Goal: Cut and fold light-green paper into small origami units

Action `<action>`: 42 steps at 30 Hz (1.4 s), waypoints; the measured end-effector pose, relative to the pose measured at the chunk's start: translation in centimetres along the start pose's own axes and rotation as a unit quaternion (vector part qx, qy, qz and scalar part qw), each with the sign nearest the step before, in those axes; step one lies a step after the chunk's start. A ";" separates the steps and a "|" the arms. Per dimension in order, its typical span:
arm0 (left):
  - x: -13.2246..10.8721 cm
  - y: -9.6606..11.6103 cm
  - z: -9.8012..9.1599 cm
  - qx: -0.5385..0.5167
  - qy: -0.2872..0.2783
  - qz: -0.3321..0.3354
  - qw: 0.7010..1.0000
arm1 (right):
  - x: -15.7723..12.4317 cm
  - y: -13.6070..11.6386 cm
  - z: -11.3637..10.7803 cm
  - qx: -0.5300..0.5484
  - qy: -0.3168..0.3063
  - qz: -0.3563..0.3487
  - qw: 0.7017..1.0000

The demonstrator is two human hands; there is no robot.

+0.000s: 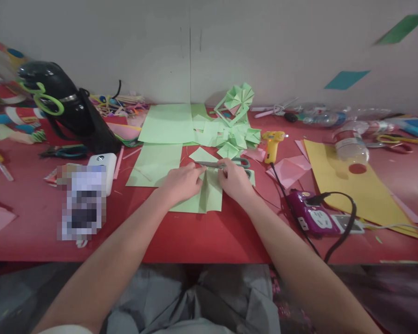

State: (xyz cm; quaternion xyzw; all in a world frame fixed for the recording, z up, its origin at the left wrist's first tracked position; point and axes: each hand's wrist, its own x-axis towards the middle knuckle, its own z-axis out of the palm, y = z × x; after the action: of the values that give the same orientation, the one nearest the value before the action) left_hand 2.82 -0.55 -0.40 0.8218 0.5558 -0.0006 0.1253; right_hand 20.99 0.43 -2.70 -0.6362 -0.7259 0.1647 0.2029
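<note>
A light green sheet of paper (214, 197) with a raised crease down its middle lies in front of me on the red tabletop. My left hand (185, 183) is closed at its upper left part, thumb and fingertips pinched near the crease. On the other side my right hand (236, 178) has its fingers curled, pinching the sheet by the crease. Just beyond the hands lie scissors (244, 162), blades pointing left and partly hidden by my right hand. More green sheets (165, 123) and folded green paper pieces (238, 137) are behind them.
A yellow glue gun (272, 144) stands to the right, its cord running near a purple power strip (311, 215). Yellow paper (355, 185) and a plastic bottle (351, 146) lie farther right. At left are a black flask (73, 106) and a white device (107, 167).
</note>
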 end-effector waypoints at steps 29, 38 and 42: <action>-0.1 -0.8 0.6 -0.064 0.048 0.001 0.997 | -0.6 0.4 0.4 0.058 0.031 -0.028 0.997; 0.8 -1.9 0.4 -0.307 0.160 0.004 0.938 | -0.4 0.6 0.1 0.250 0.090 -0.141 0.954; 1.1 -2.0 -0.2 -0.405 0.191 0.006 0.894 | -0.5 0.3 -0.1 0.295 0.087 -0.163 0.937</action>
State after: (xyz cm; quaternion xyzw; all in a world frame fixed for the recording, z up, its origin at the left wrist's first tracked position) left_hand 1.40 1.24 -0.79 0.6877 0.5161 0.3823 0.3383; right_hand 21.36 0.00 -2.77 -0.4324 -0.7181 0.2804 0.4677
